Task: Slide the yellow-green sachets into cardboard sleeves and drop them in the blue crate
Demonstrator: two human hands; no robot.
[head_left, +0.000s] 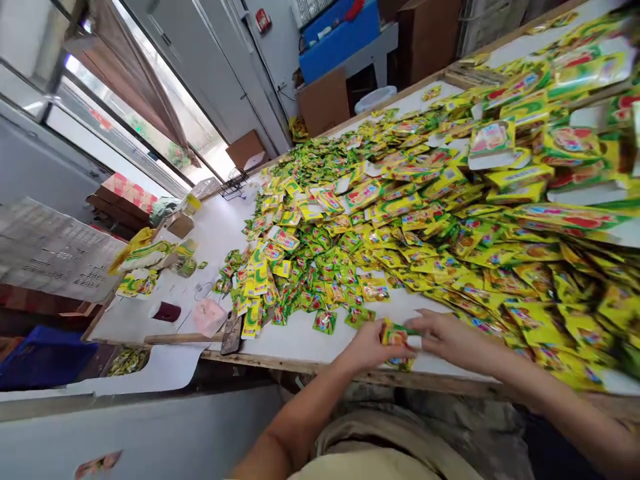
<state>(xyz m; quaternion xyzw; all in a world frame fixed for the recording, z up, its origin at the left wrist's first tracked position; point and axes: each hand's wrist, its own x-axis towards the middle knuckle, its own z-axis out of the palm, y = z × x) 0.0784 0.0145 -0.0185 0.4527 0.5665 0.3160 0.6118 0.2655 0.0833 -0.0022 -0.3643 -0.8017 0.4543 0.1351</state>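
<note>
My left hand is closed around a small yellow-and-green carton above the front edge of the table. My right hand is at the carton's other end, fingers bent around its white flap. Just below the carton, a yellow sachet lies on the tabletop. Beyond my hands spreads a big heap of yellow and green sachets. Flattened and folded cartons are mixed in on top, with more cartons piled at the right.
The white table has a wooden rim. At its left are a phone, a pink piece, a dark red spool and a clear jar. Behind stand a blue bin and brown cardboard boxes.
</note>
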